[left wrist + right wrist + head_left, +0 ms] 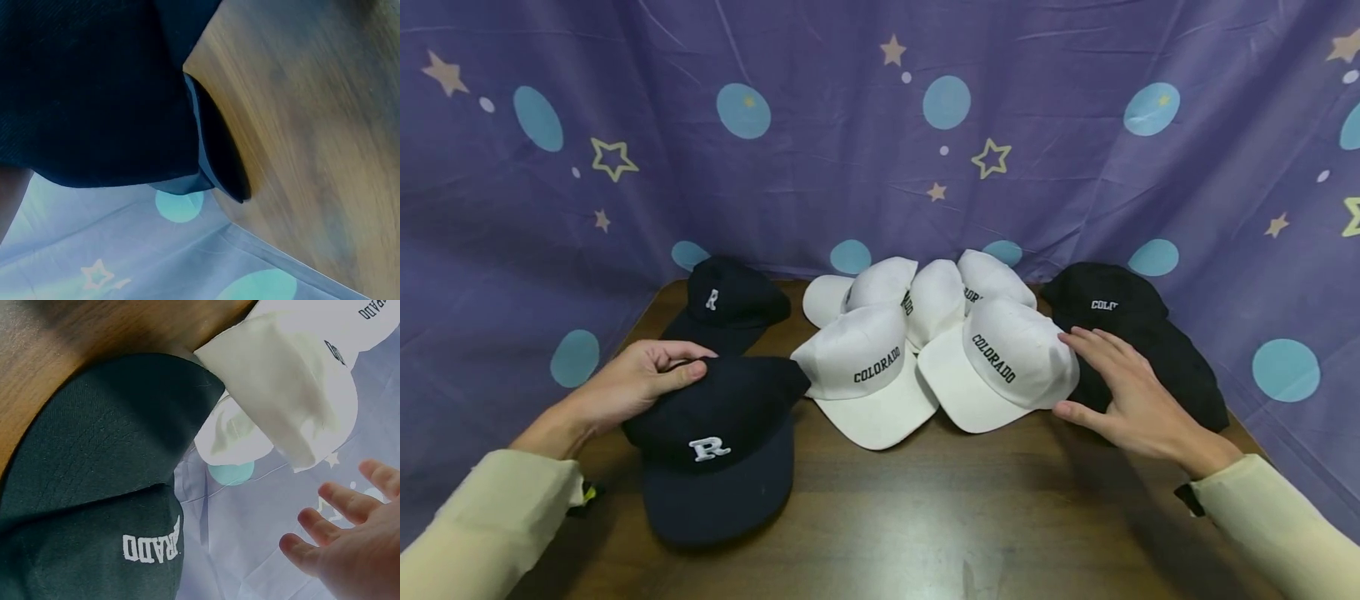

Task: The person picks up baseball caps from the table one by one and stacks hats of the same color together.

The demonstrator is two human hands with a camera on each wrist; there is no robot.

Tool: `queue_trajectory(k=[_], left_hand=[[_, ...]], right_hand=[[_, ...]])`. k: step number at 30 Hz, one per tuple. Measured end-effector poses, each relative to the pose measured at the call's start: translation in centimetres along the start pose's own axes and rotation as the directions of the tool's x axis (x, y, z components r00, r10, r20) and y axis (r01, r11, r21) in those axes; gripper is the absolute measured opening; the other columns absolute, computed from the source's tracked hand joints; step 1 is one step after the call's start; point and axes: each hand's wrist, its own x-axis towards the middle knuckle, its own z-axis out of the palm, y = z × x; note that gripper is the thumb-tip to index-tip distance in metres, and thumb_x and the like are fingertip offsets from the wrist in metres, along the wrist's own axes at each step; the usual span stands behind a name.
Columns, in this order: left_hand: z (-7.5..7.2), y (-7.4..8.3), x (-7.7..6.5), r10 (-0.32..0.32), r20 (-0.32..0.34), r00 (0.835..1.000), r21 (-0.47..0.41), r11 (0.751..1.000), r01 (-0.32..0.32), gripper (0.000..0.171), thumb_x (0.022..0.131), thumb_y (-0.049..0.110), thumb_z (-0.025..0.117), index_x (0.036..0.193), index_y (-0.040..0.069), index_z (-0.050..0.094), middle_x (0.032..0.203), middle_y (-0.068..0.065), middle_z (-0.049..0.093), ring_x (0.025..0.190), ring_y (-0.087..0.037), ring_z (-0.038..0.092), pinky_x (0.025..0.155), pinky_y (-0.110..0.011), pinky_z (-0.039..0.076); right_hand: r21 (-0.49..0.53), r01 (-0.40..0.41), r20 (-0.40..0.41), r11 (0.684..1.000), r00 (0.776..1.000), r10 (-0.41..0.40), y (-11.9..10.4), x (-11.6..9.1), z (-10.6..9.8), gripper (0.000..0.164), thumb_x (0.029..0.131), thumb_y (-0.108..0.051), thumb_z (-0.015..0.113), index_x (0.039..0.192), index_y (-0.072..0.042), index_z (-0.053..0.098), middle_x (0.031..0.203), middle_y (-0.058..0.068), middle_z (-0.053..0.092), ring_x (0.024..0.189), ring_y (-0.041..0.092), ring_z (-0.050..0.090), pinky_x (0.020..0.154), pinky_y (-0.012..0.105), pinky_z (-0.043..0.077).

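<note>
My left hand [617, 387] pinches the top of a navy baseball cap [718, 492] with a white letter R, its brim pointing down and toward me. In the left wrist view that dark cap [94, 94] fills the upper left, and the gripping fingers are out of sight. My right hand [1131, 392] has its fingers spread beside the front right white COLORADO cap [1037, 350], fingertips overlapping the cap's side in the head view. Below this hand lies a black cap [1187, 367]. The right wrist view shows the spread right hand [362, 544] holding nothing.
Another navy R cap [741, 300] sits at the back left. Several white COLORADO caps, including the front left one [842, 354], cluster mid-table. A black lettered cap [1097, 287] stands back right. A purple patterned curtain [850, 183] encloses the wooden table [917, 517].
</note>
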Motion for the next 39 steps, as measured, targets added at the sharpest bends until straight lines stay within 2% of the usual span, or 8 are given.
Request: queue_trajectory(k=[8,16,25,33,39], left_hand=[[1.0,0.1,0.6,0.013,0.029,0.999,0.047,0.999,-0.015,0.027,0.098,0.018,0.055,0.119,0.002,0.059,0.092,-0.012,0.069,0.081,-0.029,0.065,0.068,-0.036,0.055],[1.6,0.4,1.5,0.008,0.087,0.996,0.064,0.998,-0.014,0.027,0.097,0.020,0.056,0.119,0.004,0.060,0.091,-0.015,0.069,0.083,-0.031,0.065,0.069,-0.036,0.055],[2.4,0.7,2.7,0.012,0.122,0.992,0.087,0.996,-0.023,0.028,0.097,0.023,0.057,0.119,0.007,0.062,0.095,-0.014,0.069,0.087,-0.031,0.064,0.073,-0.036,0.055],[2.8,-0.3,3.9,0.022,0.141,0.990,0.118,0.992,-0.039,0.026,0.096,0.023,0.059,0.116,0.007,0.063,0.095,-0.012,0.069,0.087,-0.028,0.065,0.074,-0.033,0.054],[2.9,-1.6,4.9,0.030,0.144,0.989,0.205,0.977,-0.059,0.024,0.094,0.026,0.061,0.111,0.009,0.066,0.096,-0.007,0.070,0.086,-0.023,0.065,0.075,-0.029,0.052]], right_hand=[[-0.010,-0.019,0.026,1.000,0.999,0.019,-0.6,0.3,0.4,0.088,0.075,-0.052,0.075,0.148,-0.032,0.030,0.153,-0.001,0.024,0.140,0.028,0.013,0.095,0.074,0.017],[-0.024,0.035,0.003,0.999,0.999,-0.035,-1.0,0.7,0.8,0.089,0.073,-0.053,0.076,0.147,-0.028,0.033,0.151,0.005,0.030,0.138,0.030,0.017,0.098,0.068,0.022],[-0.018,0.036,0.007,0.999,0.999,-0.036,-1.5,1.0,1.0,0.091,0.072,-0.055,0.076,0.148,-0.032,0.031,0.153,0.004,0.027,0.140,0.026,0.014,0.099,0.068,0.020],[-0.014,0.064,-0.003,0.998,0.998,-0.064,-1.8,1.2,1.2,0.092,0.071,-0.053,0.077,0.148,-0.030,0.031,0.153,0.004,0.027,0.140,0.025,0.013,0.100,0.067,0.019],[-0.004,0.078,-0.011,0.997,0.997,-0.078,-1.9,1.4,1.4,0.092,0.071,-0.053,0.078,0.148,-0.028,0.032,0.153,0.004,0.027,0.140,0.025,0.014,0.102,0.066,0.017]])
